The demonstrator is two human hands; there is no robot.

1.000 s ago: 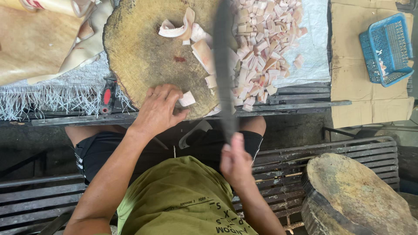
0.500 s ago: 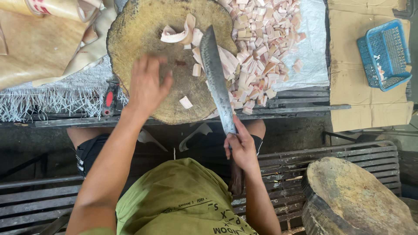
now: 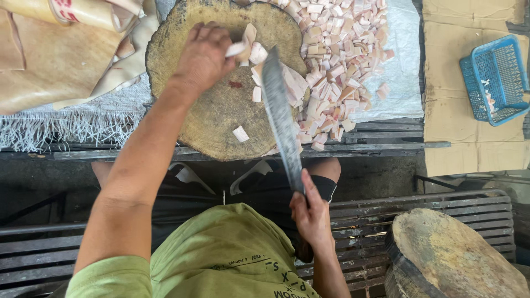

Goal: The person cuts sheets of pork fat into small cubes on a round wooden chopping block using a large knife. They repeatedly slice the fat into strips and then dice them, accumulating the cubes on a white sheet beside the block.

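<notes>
My left hand point(image 3: 202, 55) rests on a round wooden chopping block point(image 3: 221, 110) and pinches a pale strip point(image 3: 243, 44) near the block's far side. My right hand point(image 3: 310, 216) grips the handle of a long cleaver point(image 3: 280, 118), whose blade lies across the block's right half, pointing away from me. A heap of small pale and pinkish cut pieces point(image 3: 342, 60) lies to the right of the block on a white sheet point(image 3: 403, 72). One loose piece point(image 3: 240, 133) sits near the block's front edge.
Large tan sheets of hide-like material point(image 3: 49, 66) lie at the far left. A blue plastic basket point(image 3: 494, 80) sits on cardboard at the right. A second wooden block point(image 3: 452, 259) stands at the lower right beside a slatted bench point(image 3: 364, 221).
My left hand has moved from the block's front edge to its far side and taken hold of a pale strip. The cleaver has swung forward onto the block.
</notes>
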